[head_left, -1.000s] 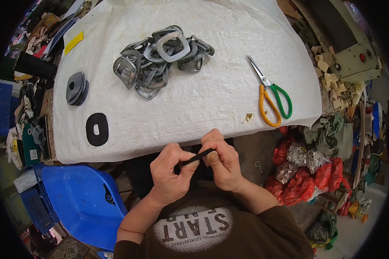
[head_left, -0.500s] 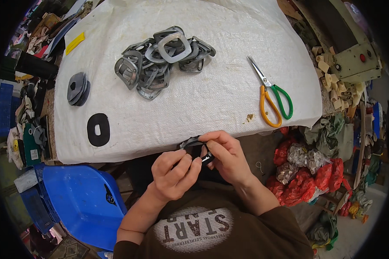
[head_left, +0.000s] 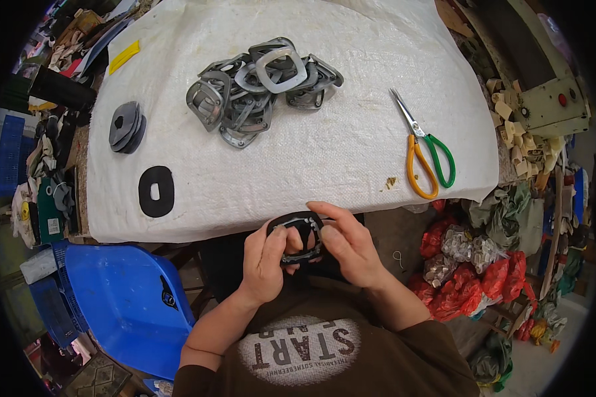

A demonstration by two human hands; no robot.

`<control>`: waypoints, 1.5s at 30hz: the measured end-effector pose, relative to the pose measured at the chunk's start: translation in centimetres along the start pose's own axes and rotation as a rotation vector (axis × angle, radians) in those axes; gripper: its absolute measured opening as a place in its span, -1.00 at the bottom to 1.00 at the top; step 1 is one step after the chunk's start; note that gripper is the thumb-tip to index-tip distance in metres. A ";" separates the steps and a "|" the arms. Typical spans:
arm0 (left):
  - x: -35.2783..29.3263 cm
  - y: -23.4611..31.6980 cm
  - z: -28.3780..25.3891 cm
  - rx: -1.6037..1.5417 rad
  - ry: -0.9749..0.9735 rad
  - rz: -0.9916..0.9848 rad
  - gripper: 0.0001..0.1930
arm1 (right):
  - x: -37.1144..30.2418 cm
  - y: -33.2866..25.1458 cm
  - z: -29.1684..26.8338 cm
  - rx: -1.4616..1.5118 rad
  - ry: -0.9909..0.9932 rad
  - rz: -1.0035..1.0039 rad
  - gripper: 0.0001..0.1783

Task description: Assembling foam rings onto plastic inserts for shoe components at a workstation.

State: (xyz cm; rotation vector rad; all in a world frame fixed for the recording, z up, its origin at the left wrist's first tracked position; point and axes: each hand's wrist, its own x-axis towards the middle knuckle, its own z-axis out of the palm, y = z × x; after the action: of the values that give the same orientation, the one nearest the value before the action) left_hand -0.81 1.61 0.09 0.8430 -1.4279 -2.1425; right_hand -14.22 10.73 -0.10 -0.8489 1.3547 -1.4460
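Close to the table's front edge, a dark rounded square frame (head_left: 289, 221) with an open middle is held between both hands. My left hand (head_left: 265, 261) is closed around its left side, with the thumb and fingers over the rim and into the opening. My right hand (head_left: 352, 250) grips the right side, its index finger stretched along the top edge. Fingertips hide part of the frame. A heap of similar grey frames (head_left: 281, 78) lies farther back on the white-covered table (head_left: 245, 178). One flat black pad (head_left: 157, 210) with a slot rests at the left.
Flat grey pads (head_left: 126, 129) sit stacked at the left, below a yellow strip (head_left: 124, 57). Scissors (head_left: 419, 149) with orange and green handles lie at the right. A blue tub (head_left: 122, 304) stands lower left; red plastic bags (head_left: 457, 291) are at the lower right.
The frame has turned so that its open face shows more fully. My left hand has shifted its grip on the rim, and the right index finger has straightened.
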 end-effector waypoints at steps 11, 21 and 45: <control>0.8 -0.1 -0.6 -0.024 -0.122 0.029 -0.71 | 0.1 0.7 0.0 -0.527 0.065 -0.281 -0.87; 0.7 0.7 -0.4 0.254 -0.131 -0.034 -0.72 | 0.6 -0.1 -0.3 -0.179 -0.120 0.085 -0.80; 0.5 -0.4 0.4 0.258 -0.010 0.156 -0.69 | 0.5 1.9 1.1 -0.058 0.021 0.007 -0.75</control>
State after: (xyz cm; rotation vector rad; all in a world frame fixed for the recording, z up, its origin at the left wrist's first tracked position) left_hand -1.47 1.74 -0.24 0.7813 -1.7414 -1.8765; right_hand -13.04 10.04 -1.87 -0.8672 1.4202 -1.4197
